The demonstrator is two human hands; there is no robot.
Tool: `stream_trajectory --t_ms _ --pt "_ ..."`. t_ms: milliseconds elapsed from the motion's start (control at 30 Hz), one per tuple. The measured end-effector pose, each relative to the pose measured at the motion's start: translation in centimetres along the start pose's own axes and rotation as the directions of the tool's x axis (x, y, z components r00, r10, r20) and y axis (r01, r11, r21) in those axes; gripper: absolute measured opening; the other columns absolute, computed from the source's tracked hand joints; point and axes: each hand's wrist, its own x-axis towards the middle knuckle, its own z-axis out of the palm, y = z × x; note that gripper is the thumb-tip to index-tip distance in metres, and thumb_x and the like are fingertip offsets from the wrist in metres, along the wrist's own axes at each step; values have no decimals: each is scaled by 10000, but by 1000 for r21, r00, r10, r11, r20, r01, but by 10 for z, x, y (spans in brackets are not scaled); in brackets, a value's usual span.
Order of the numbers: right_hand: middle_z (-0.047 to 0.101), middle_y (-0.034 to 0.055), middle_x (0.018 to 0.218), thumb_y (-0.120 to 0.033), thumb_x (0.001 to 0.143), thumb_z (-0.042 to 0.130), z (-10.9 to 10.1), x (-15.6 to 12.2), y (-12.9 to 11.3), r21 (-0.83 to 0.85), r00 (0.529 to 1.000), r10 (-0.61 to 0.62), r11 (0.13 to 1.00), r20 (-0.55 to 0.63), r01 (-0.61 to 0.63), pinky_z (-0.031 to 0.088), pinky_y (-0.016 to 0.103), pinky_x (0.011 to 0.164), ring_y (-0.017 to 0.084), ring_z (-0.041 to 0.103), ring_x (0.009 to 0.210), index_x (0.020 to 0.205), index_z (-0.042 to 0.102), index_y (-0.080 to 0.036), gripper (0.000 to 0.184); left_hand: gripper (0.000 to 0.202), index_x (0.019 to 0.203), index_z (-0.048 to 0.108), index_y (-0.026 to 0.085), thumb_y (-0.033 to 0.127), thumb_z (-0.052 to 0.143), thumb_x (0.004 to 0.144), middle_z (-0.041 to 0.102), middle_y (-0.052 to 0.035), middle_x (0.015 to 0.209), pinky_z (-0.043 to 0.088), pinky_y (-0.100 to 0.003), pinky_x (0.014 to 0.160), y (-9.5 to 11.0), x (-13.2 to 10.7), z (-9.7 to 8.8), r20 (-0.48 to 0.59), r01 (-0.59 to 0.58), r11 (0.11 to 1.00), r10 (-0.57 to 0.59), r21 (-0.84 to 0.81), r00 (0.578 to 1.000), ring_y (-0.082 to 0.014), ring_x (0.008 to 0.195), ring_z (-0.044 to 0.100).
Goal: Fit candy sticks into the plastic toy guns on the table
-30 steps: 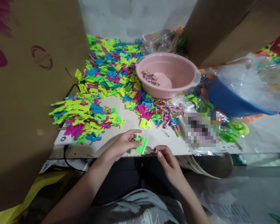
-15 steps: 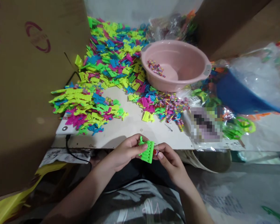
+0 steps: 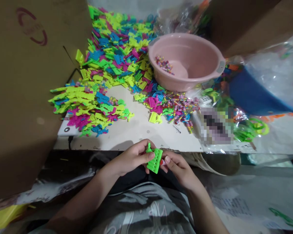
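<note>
My left hand (image 3: 132,158) is closed on a green comb-shaped plastic piece (image 3: 155,160), held just below the table's front edge. My right hand (image 3: 177,167) pinches a small red and white piece (image 3: 162,162) and presses it against the green piece's right side. Both hands sit above my lap. On the white table (image 3: 141,135) lies a small heap of tiny multicoloured pieces (image 3: 182,110) and one loose yellow comb piece (image 3: 155,118).
A big pile of yellow, green, blue and pink plastic pieces (image 3: 112,52) covers the table's back and left. A pink basin (image 3: 185,60) holds a few small pieces. A blue basin (image 3: 256,97) under clear plastic stands right. Cardboard walls (image 3: 21,97) flank the table.
Both hands have drawn back from the table top to below its edge and come together; the small red piece now touches the green piece. The camera tilted down.
</note>
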Motion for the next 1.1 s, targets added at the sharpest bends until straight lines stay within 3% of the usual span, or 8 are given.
stream_trajectory --t_ms 133,300,467,533,633,700,933,1100 --pt "441 -31 613 -572 964 454 -1 -3 8 -30 1000 10 1000 -5 -10 350 256 566 128 408 573 705 512 -201 456 401 900 469 203 553 651 827 552 45 682 481 -233 513 0 -2 2 -49 -27 981 37 193 998 -108 546 548" --pt "522 -9 702 -470 1008 416 -2 -8 6 -202 999 -10 979 -35 2 372 255 611 139 460 647 819 584 -190 378 183 905 446 225 362 566 890 511 54 713 466 -233 529 -2 -5 8 -194 -15 907 107 422 975 -110 553 543" --pt "555 -6 696 -450 1015 405 0 -13 -2 -320 997 -66 946 -40 50 385 252 625 140 484 633 816 595 -188 380 120 931 448 231 284 546 887 497 52 716 442 -227 522 -2 -10 13 -236 -11 829 172 560 956 -104 533 517" --pt "546 -4 697 -461 1015 401 1 -15 -1 -308 997 -74 949 -26 62 380 251 615 140 482 634 820 593 -186 388 157 939 441 230 334 551 896 493 58 700 430 -223 501 -2 -12 13 -203 5 864 113 503 973 -96 506 508" --pt "458 -25 642 -517 1006 389 3 -16 2 -196 996 -67 978 58 77 333 242 552 124 416 586 766 550 -187 439 305 940 431 221 491 562 888 521 54 691 420 -213 462 0 -14 10 0 61 963 -63 264 998 -92 486 508" --pt "397 -38 627 -546 994 401 4 -16 6 -113 994 -52 992 91 62 302 238 529 116 368 571 736 513 -192 452 385 957 440 210 550 595 860 537 46 709 444 -212 470 2 -15 8 61 83 984 -93 155 994 -93 519 517" --pt "442 -20 787 -535 961 505 8 -15 7 185 987 17 982 159 -46 385 241 651 131 424 698 919 496 -225 313 396 1011 482 202 428 725 793 535 52 766 470 -194 524 12 -23 10 -29 70 992 -67 104 997 -76 588 511" --pt "444 -40 742 -488 975 514 8 -16 6 154 987 -36 988 154 12 327 221 609 117 394 665 905 485 -225 274 320 957 470 205 355 702 795 511 67 723 445 -192 504 15 -23 10 -66 65 978 -53 199 996 -78 568 499"
